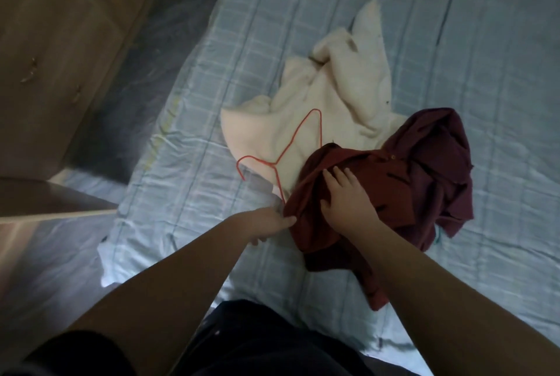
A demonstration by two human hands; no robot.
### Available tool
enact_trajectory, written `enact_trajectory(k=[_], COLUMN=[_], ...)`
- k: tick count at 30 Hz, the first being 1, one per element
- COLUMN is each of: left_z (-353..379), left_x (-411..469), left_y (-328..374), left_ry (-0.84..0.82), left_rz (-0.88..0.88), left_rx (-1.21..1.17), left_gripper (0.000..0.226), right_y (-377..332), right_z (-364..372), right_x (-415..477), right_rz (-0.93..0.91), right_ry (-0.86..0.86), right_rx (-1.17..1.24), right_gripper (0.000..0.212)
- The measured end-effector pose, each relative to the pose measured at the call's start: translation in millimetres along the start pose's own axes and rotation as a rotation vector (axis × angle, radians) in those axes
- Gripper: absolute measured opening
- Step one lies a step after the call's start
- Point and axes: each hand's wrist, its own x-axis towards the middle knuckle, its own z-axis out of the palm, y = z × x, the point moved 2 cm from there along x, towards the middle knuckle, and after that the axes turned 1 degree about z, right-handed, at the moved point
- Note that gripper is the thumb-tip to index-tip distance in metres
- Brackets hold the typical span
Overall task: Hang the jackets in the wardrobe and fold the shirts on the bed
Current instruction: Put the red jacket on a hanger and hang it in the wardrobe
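**A:** Left hand [274, 224] low at the near edge of the maroon shirt [394, 181], thumb and fingers pinching the hem right there.

**B:** And the right hand [342, 196] is palm-down on top of that same shirt, fingers spread and lying fairly straight on the cloth. It's pressing, not grabbing.

**A:** The shirt itself is a crumpled heap, small buttons showing near the top, one end trailing toward the person.

**B:** There's a red wire hanger [275, 163] beside the left hand. Its hook points left, one leg runs in under the shirt's edge, and the rest lies across the cream fleece jacket [333, 93].

**A:** That jacket is spread out rumpled just beyond the shirt, which overlaps its near corner.

**B:** Both garments are on the bed [454, 27], on a pale blue checked sheet with plenty of wrinkles.

**A:** Far left, across a dark strip of floor, is the wooden wardrobe [60, 42]. It's blurred, so I can't make out any detail.
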Motion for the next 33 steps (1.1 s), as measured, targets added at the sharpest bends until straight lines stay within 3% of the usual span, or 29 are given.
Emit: enact_trajectory(k=[3, 5, 8, 10, 15, 24, 33], left_z=[18, 27, 33, 33, 23, 24, 38], left_x=[17, 24, 29, 29, 18, -48, -153], left_y=[5, 12, 17, 19, 26, 53, 74], left_ry=[0.025, 0.076, 0.100, 0.155, 0.330, 0.690, 0.972], left_rz=[0.103, 0.185, 0.138, 0.145, 0.212, 0.351, 0.515], left_rx=[-0.203, -0.479, -0.872, -0.936, -0.829, -0.414, -0.142], left_gripper=[0.058, 0.055, 0.047, 0.038, 0.034, 0.030, 0.016], right_y=[1, 0, 1, 1, 3, 15, 50], right_z=[13, 17, 20, 20, 15, -16, -61], right_x=[3, 4, 6, 7, 3, -37, -91], right_rz=[-0.006, -0.007, -0.011, -0.021, -0.044, -0.150, -0.134], right_ry=[0.002, 0.014, 0.037, 0.053, 0.104, 0.202, 0.415], right_rx=[-0.032, -0.025, -0.013, -0.008, 0.067, 0.212, 0.543], right_gripper=[0.074, 0.074, 0.074, 0.074, 0.073, 0.070, 0.036])
